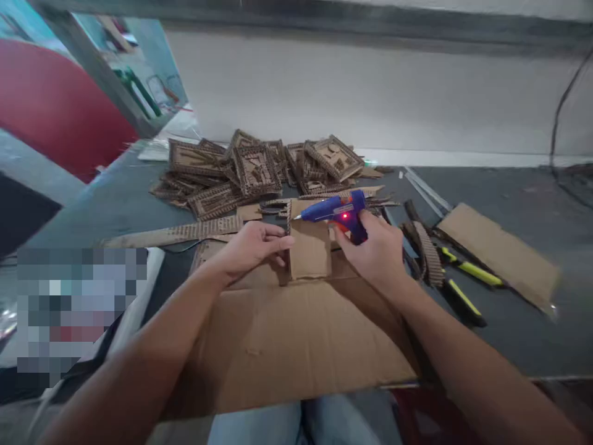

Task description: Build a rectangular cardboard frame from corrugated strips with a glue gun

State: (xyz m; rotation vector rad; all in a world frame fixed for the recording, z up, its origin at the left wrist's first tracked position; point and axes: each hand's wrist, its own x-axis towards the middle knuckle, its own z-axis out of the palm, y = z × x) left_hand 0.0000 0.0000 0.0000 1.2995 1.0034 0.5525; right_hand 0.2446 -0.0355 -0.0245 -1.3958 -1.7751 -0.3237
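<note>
My right hand [377, 247] is wrapped round the handle of a blue hot glue gun [324, 209] whose red light glows. The gun's nozzle points left, close to the upper left edge of a small rectangular cardboard piece [309, 250]. That edge carries a ridged corrugated strip. At the piece's left side my left hand [259, 244] pinches the edge between thumb and fingers; some fingertips are hidden. Beneath lies a large cardboard sheet [306, 346] spread over the front of the table.
Behind is a pile of brown cardboard frames [257, 170] with ridged borders. A long corrugated strip [171, 235] lies left. To the right are a curled strip [428, 253], yellow-and-black pliers [477, 272] and a cardboard offcut [500, 253]. A wall [370, 93] closes the back.
</note>
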